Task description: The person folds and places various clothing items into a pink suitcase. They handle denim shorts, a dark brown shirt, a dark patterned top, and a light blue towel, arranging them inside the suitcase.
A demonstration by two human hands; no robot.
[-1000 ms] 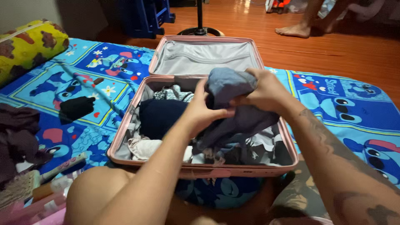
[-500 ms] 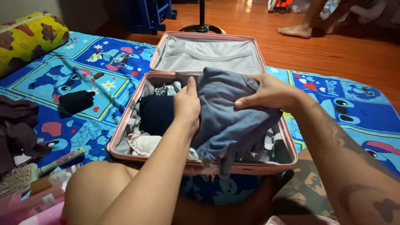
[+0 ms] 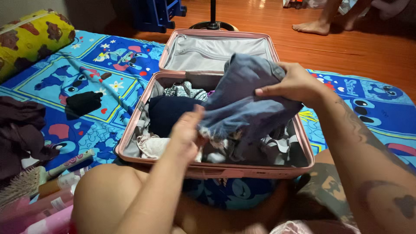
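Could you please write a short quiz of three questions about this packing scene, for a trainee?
1. True or false: the pink suitcase lies open on the blue cartoon-print blanket.
2. Which hand grips the upper part of the grey-blue garment? A) the right hand B) the left hand C) neither
3. Fill in: to the left of the suitcase, on the blanket, lies a small ______ piece of cloth.

Key
1. True; its lid, with grey lining, rests flat behind it.
2. A; the left hand is at the garment's lower edge, blurred.
3. black
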